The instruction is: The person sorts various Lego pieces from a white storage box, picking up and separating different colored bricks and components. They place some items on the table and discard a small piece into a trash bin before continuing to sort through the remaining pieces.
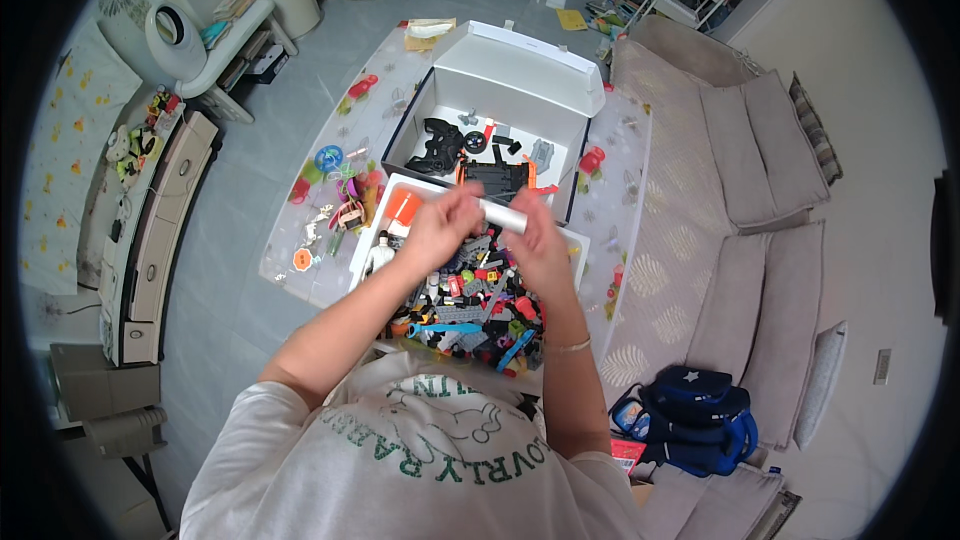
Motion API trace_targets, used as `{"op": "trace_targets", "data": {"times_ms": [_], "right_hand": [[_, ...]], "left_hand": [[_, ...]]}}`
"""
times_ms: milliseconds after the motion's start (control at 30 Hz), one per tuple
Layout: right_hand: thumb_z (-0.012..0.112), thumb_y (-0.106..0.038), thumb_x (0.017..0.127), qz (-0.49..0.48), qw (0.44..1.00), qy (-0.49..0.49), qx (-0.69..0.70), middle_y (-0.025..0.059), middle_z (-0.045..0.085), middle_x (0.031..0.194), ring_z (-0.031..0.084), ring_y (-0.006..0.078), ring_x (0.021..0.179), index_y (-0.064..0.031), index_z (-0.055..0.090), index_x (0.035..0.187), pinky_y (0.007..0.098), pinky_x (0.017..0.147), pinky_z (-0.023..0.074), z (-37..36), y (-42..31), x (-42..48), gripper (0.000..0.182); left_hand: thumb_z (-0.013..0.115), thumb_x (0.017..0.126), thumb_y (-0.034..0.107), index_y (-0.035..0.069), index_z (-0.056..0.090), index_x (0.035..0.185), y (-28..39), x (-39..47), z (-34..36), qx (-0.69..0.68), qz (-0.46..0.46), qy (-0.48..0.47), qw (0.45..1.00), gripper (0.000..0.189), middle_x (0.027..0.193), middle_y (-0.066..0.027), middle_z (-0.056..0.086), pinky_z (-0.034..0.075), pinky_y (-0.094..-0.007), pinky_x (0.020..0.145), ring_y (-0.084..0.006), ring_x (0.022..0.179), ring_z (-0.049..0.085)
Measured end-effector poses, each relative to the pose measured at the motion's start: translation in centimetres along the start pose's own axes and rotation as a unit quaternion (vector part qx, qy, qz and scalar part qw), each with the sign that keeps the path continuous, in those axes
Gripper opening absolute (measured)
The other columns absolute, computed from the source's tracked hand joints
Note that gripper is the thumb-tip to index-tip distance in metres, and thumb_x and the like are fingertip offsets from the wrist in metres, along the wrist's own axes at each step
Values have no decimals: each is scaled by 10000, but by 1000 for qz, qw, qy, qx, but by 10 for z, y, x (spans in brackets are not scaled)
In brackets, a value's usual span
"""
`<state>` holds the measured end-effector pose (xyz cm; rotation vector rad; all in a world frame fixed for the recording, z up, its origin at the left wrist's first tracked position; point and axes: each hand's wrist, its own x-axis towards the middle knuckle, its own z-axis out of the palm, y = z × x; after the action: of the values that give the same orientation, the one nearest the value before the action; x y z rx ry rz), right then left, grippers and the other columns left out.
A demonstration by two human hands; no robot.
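Observation:
Between my two hands is a small white cylinder (502,216), plain and tilted, its right end lower. My left hand (442,229) has its fingertips at the left end, and my right hand (538,247) holds the right end; both are slightly blurred. Beneath them sits a white plastic bin (365,247) heaped with mixed toy building bricks (461,311). Just beyond stands an open white cardboard box (517,90). Inside it lie a black game-style controller (436,146), a black wheel (475,142) and a black-and-orange toy chassis (495,178), partly hidden by my hands.
A low table (300,292) with a flower-printed cover carries the bin, the box and small toys (349,214) at left. A long sofa (652,187) runs along the right, with a dark blue backpack (694,420) on it. A drawer cabinet (169,232) stands at left.

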<state>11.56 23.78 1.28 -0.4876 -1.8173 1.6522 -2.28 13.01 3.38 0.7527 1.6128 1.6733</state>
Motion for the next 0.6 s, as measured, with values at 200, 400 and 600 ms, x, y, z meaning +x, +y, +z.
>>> {"op": "trace_targets", "data": {"times_ms": [200, 400, 600], "right_hand": [[599, -37, 862, 64, 989, 72, -109, 68, 620, 1017, 599, 93, 863, -12, 540, 1211, 239, 711, 488, -38, -20, -4, 355], [637, -111, 827, 57, 916, 19, -397, 113, 636, 850, 634, 215, 687, -70, 609, 1107, 316, 606, 501, -51, 26, -68, 285], [698, -247, 760, 97, 837, 33, -538, 118, 618, 896, 632, 313, 765, -142, 645, 1026, 409, 629, 518, -25, 26, -80, 291]], "left_hand": [[640, 859, 127, 3, 635, 1074, -5, 5, -3, 114, 24, -12, 993, 248, 762, -35, 606, 478, -237, 649, -73, 691, 570], [678, 778, 210, 99, 658, 1049, -47, -55, 12, 403, 137, -196, 883, 293, 982, -112, 648, 518, -394, 712, -322, 837, 630], [666, 781, 281, 153, 641, 1022, -52, -71, 32, 561, 155, -228, 781, 275, 891, -70, 596, 511, -397, 626, -276, 764, 635]]}}
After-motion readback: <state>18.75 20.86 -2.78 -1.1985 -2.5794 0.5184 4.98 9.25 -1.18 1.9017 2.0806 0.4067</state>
